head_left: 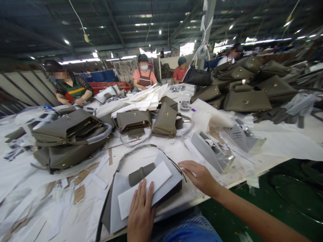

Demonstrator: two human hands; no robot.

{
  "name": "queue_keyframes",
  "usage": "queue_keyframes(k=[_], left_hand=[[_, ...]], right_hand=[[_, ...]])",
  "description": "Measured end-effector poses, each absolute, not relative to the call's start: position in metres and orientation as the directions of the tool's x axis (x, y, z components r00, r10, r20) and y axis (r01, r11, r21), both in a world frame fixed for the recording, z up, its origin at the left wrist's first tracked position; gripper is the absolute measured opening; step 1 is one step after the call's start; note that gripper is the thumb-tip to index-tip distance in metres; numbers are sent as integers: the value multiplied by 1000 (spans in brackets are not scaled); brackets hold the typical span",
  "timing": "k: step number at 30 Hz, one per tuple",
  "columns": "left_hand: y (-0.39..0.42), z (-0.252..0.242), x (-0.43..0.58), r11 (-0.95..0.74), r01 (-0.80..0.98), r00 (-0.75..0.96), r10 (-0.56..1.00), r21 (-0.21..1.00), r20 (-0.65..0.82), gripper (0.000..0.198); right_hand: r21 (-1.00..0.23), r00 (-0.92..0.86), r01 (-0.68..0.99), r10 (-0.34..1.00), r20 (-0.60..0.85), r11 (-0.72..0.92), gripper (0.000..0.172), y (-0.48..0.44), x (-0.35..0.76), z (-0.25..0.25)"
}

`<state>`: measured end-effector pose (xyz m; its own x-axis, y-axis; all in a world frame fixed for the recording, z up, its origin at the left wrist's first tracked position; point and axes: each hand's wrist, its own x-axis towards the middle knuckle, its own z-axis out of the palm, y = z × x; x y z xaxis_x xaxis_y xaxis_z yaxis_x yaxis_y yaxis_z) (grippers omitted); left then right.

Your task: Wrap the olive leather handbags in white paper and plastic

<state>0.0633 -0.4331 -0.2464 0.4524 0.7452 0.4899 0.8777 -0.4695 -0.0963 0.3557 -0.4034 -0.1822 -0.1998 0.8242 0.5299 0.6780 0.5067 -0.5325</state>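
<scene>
In front of me an olive-grey handbag (107, 210) lies on the worktable, largely covered by a pale grey wrapping sheet (118, 188). A folded white sheet (161, 174) rests slantwise on top, beside the bag's olive-grey flap (141, 174). My left hand (141, 208) presses flat on the white sheet, fingers extended. At the bag's right side is my right hand (199, 176), open, its stretched fingertips beside the thin dark strap (174, 163). Whether they touch the strap I cannot tell. A wrapped handle (133, 149) arches behind the bag.
Two tape dispensers (208, 151) stand to the right. Olive handbags (68, 134) are stacked at left, with more piled (247, 97) at back right. White sheets (143, 99) lie mid-table; paper scraps (79, 193) litter the left. Co-workers (143, 75) are across the table.
</scene>
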Motion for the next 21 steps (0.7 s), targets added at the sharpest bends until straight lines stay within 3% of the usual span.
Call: queue_keyframes(k=[5,9,15,21], left_hand=[[-434,-244,66,-441,894,423,776,-77,467,71],[-444,-237,69,-420,908,385,831,-2,402,78],[-440,-246,71,-419,908,369,827,28,424,51],[-434,-258,69,-402,909,408,800,-112,440,39]], right_hand=[[-571,-158,700,873,462,428,25,-378,352,-177],[-522,-361,607,792,492,600,27,-363,312,-145],[-381,-807,184,361,468,906,27,-326,212,-126],[-435,-961,-158,-36,275,886,29,-335,67,-118]])
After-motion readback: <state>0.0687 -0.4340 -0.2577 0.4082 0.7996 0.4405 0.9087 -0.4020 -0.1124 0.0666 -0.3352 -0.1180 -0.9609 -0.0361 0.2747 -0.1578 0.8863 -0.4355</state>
